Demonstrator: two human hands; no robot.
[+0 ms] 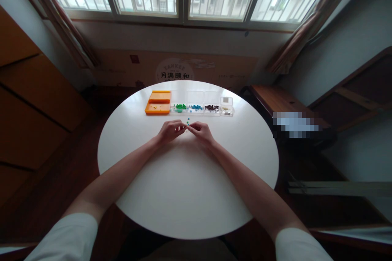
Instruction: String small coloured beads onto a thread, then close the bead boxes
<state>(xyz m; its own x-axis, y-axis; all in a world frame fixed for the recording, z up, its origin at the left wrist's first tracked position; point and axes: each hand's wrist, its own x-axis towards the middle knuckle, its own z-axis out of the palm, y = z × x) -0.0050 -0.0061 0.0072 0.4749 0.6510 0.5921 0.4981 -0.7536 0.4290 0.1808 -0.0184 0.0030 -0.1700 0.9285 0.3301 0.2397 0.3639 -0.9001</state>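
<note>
My left hand [170, 130] and my right hand [201, 131] meet fingertip to fingertip above the white round table [183, 187]. Both are closed in a pinch; whatever sits between the fingertips is too small to name. Just beyond them show a tiny blue piece [188, 119] and a tiny green piece [188, 122]. Farther off stands a row of clear open boxes, with green pieces [180, 107], blue pieces [196, 107] and dark brown pieces [212, 107] in them. At the row's left end is an open orange box [157, 111] with a few small yellow bits.
A small clear box [226, 110] with pale bits ends the row on the right. A wooden bench [263, 94] with a blurred item on it stands right of the table. Behind are a printed cardboard panel [116, 67] and barred windows. An orange-brown cabinet [33, 102] is at left.
</note>
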